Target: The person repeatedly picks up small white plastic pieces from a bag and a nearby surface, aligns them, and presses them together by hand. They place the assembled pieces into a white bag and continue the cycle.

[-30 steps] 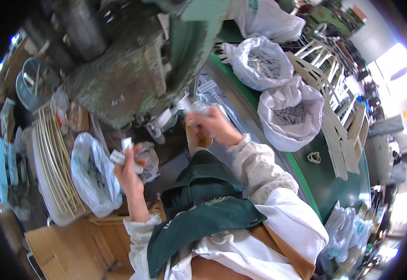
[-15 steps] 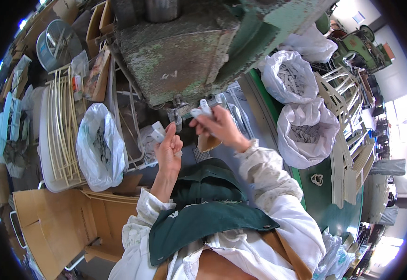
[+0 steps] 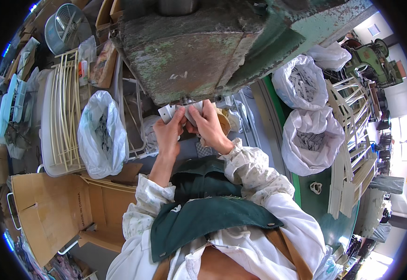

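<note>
Both hands are close together just under the front edge of a worn green press-like machine (image 3: pixel 189 60). My left hand (image 3: pixel 168 136) is closed on a small white piece with small dark holes (image 3: pixel 166 113), its thumb pointing up along the piece. Beside it, my right hand (image 3: pixel 209 127) pinches a second pale piece (image 3: pixel 195 108) with the thumb on top. Whether the two pieces touch is hidden by the fingers. The upper ends of the pieces lie at the machine's lower edge, where the tooling is mostly out of sight.
A white bag of grey parts (image 3: pixel 101 135) stands on the left, by a tub of pale strips (image 3: pixel 63 121). On the right are two more part-filled bags (image 3: pixel 301 84) and stacked pale frames (image 3: pixel 350 158). An open cardboard box (image 3: pixel 49 210) lies lower left.
My hands have come together under the machine; they were apart before. The right hand moved left and the pieces went up to the machine's lower edge. The whole view has shifted slightly.
</note>
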Available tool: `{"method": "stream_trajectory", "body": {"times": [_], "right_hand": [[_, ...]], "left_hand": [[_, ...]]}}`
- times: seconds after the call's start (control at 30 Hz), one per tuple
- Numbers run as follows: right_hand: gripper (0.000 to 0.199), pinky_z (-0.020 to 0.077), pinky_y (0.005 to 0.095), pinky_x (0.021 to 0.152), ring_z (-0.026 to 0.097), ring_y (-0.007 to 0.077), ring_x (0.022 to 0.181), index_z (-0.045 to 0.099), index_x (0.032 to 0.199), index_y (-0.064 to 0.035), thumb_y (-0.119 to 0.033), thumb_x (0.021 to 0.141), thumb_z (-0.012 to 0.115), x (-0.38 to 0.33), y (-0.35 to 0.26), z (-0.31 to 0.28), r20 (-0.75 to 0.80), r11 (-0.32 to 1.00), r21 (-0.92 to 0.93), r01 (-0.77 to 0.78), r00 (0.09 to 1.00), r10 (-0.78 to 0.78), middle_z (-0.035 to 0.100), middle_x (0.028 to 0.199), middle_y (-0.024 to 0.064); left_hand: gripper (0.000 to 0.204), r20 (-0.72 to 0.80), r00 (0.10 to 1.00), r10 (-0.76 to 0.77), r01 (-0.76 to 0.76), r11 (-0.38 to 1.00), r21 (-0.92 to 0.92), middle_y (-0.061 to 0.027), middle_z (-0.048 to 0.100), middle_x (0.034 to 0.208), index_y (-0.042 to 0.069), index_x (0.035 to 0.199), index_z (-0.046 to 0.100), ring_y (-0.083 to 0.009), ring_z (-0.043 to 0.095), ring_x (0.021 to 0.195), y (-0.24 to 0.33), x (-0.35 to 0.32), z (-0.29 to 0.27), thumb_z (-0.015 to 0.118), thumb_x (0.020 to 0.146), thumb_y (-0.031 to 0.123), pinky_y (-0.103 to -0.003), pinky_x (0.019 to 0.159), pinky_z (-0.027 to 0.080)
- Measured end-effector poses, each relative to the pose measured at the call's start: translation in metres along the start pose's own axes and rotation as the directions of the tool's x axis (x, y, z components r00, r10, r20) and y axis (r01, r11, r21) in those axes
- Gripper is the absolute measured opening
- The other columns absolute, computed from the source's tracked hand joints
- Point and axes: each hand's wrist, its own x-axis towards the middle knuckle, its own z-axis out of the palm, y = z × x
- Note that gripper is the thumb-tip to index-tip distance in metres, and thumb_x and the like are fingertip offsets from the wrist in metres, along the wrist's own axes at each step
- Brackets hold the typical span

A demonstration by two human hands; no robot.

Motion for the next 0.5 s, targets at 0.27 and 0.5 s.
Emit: {"method": "stream_trajectory", "body": {"times": [0.27, 0.5], "right_hand": [[0.012, 0.05, 0.0389, 0.065, 0.063, 0.0324, 0.076, 0.064, 0.088, -0.004, -0.011, 0.08, 0.058, 0.132, 0.124, -0.104, 0.09, 0.485, -0.807, 0.337, 0.882, -0.463, 0.066, 0.081, 0.0155], [0.016, 0.0496, 0.0377, 0.07, 0.061, 0.0303, 0.08, 0.065, 0.092, -0.0035, -0.011, 0.077, 0.064, 0.189, 0.166, -0.089, 0.132, 0.173, -0.967, 0.188, 0.947, -0.293, 0.066, 0.086, 0.0141]], "left_hand": [[0.019, 0.104, 0.99, -0.094, 0.096, 0.995, -0.008, 0.0065, 0.043, 0.053, 0.007, 0.073, 0.057, -0.0026, 0.033, 0.042, -0.015, 0.014, -0.013, 0.071, 0.082, 0.015, -0.021, 0.04, 0.021], [0.02, 0.177, 0.979, -0.105, 0.121, 0.989, -0.087, -0.0002, 0.046, 0.057, 0.002, 0.088, 0.057, -0.0082, 0.038, 0.046, -0.011, -0.014, -0.045, 0.058, 0.091, 0.021, -0.024, 0.046, 0.029]]}}
